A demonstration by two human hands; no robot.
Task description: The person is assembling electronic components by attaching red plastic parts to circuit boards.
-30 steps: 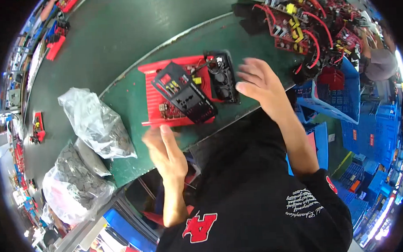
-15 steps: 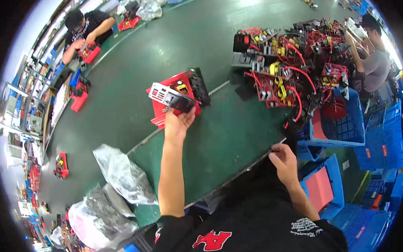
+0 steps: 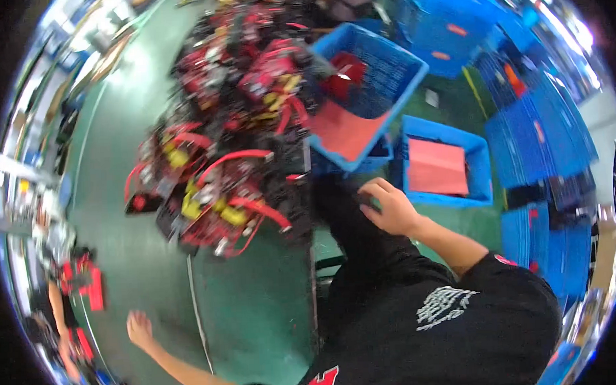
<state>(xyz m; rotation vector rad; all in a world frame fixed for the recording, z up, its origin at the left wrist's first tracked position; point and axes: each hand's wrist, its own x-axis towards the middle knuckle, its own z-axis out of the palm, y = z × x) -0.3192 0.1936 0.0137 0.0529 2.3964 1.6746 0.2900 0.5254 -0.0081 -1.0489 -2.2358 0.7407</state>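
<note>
My left hand (image 3: pixel 140 328) is over the green table (image 3: pixel 258 316) at the lower left, its fingers curled and smeared by motion. No held thing shows in it. My right hand (image 3: pixel 388 207) hovers beside my leg, just right of the table edge. Its thumb and fingers are bent but apart, with nothing between them. Beyond both hands lies a big heap of circuit boards (image 3: pixel 220 195) with red cables, yellow parts and black pieces, blurred as well. A red part with black pieces (image 3: pixel 91 288) stands on the table farther left.
A blue crate (image 3: pixel 405 74) with pink sheet and dark red pieces is near the table's right edge. Another blue crate (image 3: pixel 480 173) holds a pink sheet (image 3: pixel 436 166). More blue crates (image 3: pixel 540 143) stack at the right. A co-worker's arm (image 3: pixel 56 306) shows at the far left.
My view has swung right toward the heap and crates. My left hand has let go of the silver-and-black plate it held over the red part. My right hand has left the table edge.
</note>
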